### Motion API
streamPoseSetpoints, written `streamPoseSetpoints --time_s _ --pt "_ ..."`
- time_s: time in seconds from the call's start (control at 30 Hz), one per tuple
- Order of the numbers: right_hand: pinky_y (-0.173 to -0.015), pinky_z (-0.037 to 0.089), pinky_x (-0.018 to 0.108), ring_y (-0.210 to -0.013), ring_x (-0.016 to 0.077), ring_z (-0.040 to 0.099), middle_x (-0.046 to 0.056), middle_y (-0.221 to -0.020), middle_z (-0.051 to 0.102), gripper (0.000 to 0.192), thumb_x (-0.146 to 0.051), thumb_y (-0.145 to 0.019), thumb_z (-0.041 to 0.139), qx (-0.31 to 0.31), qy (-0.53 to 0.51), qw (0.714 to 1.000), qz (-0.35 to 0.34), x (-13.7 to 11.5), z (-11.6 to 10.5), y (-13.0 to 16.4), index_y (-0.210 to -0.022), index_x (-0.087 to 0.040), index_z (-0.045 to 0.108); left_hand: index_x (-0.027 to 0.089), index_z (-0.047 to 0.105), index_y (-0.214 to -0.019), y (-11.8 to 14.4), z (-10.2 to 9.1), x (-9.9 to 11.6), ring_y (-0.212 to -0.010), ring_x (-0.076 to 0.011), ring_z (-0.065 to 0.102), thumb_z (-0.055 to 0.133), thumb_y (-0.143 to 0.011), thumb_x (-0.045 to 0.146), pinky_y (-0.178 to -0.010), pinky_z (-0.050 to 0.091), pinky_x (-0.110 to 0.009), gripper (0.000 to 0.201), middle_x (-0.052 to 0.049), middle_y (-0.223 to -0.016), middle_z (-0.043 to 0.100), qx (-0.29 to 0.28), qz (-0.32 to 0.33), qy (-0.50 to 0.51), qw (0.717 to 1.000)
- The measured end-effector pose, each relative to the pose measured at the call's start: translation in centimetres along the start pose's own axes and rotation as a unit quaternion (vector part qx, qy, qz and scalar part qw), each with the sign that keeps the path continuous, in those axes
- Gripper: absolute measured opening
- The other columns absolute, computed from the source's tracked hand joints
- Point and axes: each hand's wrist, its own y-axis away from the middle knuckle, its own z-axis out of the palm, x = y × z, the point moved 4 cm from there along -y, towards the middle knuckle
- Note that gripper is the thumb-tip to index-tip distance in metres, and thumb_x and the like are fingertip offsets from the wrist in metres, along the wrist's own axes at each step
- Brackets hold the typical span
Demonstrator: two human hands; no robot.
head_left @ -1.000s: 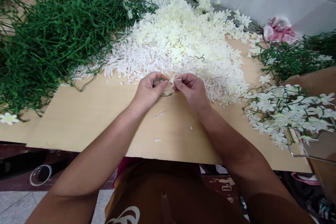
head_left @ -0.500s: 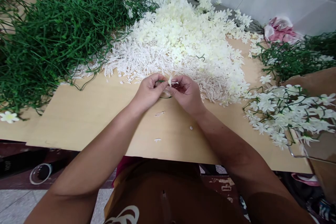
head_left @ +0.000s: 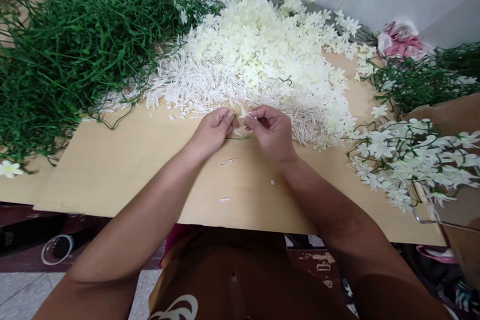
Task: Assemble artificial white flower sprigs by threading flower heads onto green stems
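Thin green plastic stem (head_left: 236,137), curved and wire-like, lies between the two hands at the middle of the pale wooden table (head_left: 123,170); most of it is hidden under the fingers, so its full length cannot be made out. At its upper end sits a small cream fabric flower (head_left: 243,113), partly covered by fingertips and hard to see clearly. The left hand (head_left: 213,131) has its grip closed on the stem, fingers curled over it. The right hand (head_left: 272,130) pinches the small flower between thumb and forefinger, just beside the left hand.

At 12 o'clock from the hands rises a large heap of loose cream fabric blossoms (head_left: 262,45), with a spread of white plastic stamen pieces (head_left: 195,85) along its near edge. At 10 o'clock lies a tangled pile of green plastic stems (head_left: 75,45), cut off by the left edge. At 3 o'clock, finished green sprays with white flowers (head_left: 408,160) spill over a brown cardboard box (head_left: 450,115), which is cut off by the right edge. A pink crumpled cloth (head_left: 401,42) lies at 2 o'clock.
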Motion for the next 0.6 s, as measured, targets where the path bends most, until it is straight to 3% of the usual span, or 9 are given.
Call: streamPoseSetpoints --time_s 0.27,0.6 --pt "-0.061 0.049 0.028 -0.062 0.0112 0.057 -0.001 -0.071 0.061 0.025 -0.044 -0.078 0.069 -0.008 0.052 0.999 -0.015 0.10 0.01 0.21 -0.077 -0.020 0.062 0.019 0.047 -0.057 0.04 0.30 0.43 -0.048 -0.0107 0.032 0.050 -0.090 0.042 -0.051 0.028 -0.026 0.040 0.003 -0.050 0.038 -0.027 0.025 -0.039 0.999" --pt "-0.063 0.050 0.027 -0.071 0.0126 0.061 0.002 -0.079 0.065 0.010 -0.027 -0.083 0.062 -0.004 0.123 0.986 -0.117 -0.63 0.39 0.70 -0.076 -0.020 0.060 0.019 0.044 -0.054 0.01 0.35 0.07 -0.048 -0.0101 0.032 0.049 -0.090 0.028 -0.052 0.026 -0.026 0.038 0.004 -0.048 0.036 -0.014 0.009 -0.029 0.999"
